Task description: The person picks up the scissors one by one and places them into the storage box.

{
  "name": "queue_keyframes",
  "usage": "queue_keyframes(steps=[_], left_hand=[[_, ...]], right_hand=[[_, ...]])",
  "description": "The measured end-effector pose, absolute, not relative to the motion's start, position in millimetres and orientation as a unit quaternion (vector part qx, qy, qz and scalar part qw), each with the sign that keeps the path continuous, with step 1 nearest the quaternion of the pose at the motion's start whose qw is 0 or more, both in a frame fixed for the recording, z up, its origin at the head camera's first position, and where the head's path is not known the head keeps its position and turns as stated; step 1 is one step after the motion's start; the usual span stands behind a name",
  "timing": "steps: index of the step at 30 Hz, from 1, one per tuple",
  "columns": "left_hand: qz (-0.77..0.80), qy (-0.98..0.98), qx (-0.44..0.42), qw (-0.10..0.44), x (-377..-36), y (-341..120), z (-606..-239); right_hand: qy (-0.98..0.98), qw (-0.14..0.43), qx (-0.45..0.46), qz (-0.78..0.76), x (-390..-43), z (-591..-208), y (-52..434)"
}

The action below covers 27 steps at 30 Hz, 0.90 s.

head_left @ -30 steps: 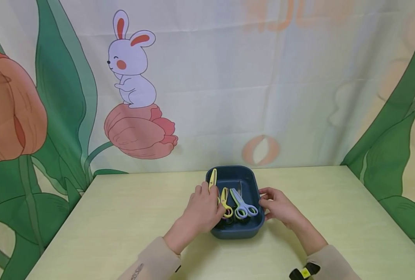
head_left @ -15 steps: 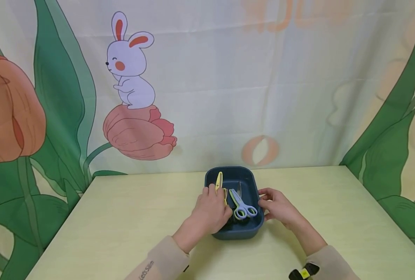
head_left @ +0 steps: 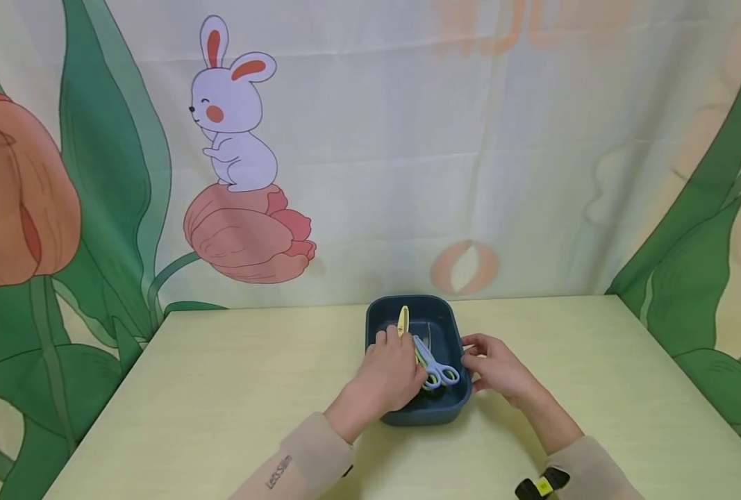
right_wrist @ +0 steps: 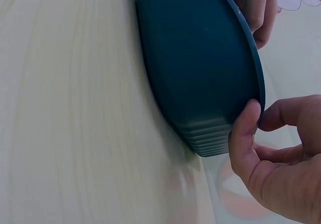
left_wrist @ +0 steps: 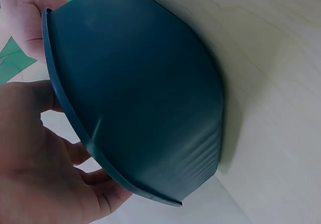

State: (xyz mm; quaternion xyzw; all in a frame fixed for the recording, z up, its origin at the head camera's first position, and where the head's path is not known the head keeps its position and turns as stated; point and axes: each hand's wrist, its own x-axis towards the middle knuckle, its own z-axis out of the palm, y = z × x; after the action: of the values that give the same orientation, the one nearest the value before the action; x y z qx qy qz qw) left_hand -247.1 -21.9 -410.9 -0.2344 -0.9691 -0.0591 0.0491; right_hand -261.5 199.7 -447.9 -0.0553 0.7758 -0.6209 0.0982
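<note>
A dark blue plastic bin [head_left: 426,417] stands on the table with several scissors in it. My left hand [head_left: 390,371] reaches over its left side and holds a pair of yellow scissors [head_left: 403,319], tip pointing to the far end; their handles are hidden under the hand. Just right of the fingers lie light blue scissors [head_left: 428,356], partly over a green pair. Something black shows beneath them. At the bin's right side my right hand [head_left: 501,368] pinches the rim; in the right wrist view the thumb [right_wrist: 246,131] presses the outer wall.
The pale yellow table [head_left: 239,389] extends to both sides of the bin. Close behind the bin hangs a printed curtain [head_left: 370,173] with a rabbit and tulips. A black strap with a yellow patch [head_left: 544,484] sits at the right cuff.
My left hand has moved right across the bin, carrying the yellow scissors along. It now covers the other yellow pair seen earlier. My right hand and the bin have stayed put.
</note>
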Motion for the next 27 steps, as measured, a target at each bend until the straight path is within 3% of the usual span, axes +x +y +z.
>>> queue_keyframes(steps=[20, 27], left_hand=[[0.041, -0.98, -0.193, -0.034, -246.0, -11.3, -418.8], [0.06, -0.978, -0.201, -0.022, -243.7, -12.3, -415.8]], right_hand=[[0.775, 0.098, -0.054, -0.622, -261.9, -449.5, 200.0], [0.774, 0.099, -0.055, -0.623, -262.4, -449.7, 200.0]])
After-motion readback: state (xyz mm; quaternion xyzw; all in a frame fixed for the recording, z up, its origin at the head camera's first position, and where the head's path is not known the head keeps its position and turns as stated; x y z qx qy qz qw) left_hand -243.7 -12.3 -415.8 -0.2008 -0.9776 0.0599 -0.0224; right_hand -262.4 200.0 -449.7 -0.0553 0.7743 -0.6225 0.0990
